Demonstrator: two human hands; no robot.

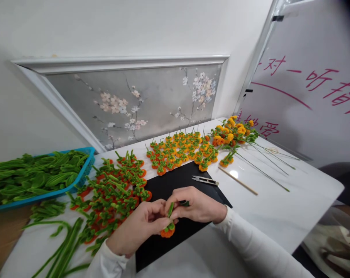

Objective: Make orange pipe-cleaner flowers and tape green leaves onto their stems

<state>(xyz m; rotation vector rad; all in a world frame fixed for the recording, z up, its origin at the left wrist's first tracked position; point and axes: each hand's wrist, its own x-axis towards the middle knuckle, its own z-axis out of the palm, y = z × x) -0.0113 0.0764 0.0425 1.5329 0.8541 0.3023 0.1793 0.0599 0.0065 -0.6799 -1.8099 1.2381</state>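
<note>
Between my two hands is a small orange pipe-cleaner pumpkin (168,231) with a green top and a green stem pointing up. My left hand (141,224) pinches it from the left side, thumb and fingers at the green top. The fingertips of my right hand (192,202) are closed around the green stem. Both hands are over a black mat (160,249) on the white table. Silver thread snips (204,180) lie on the mat beyond my right hand. To the left of my left hand stand rows of orange-red pumpkins with green stems (114,189).
At the left, a blue basket (89,162) holds green fuzzy leaves. Green pipe cleaners (67,243) lie in front of it. Yellow-orange pieces (177,146) stand at the back, beside a bunch of long-stemmed flowers (232,131). A thin wooden stick (238,180) lies at the right.
</note>
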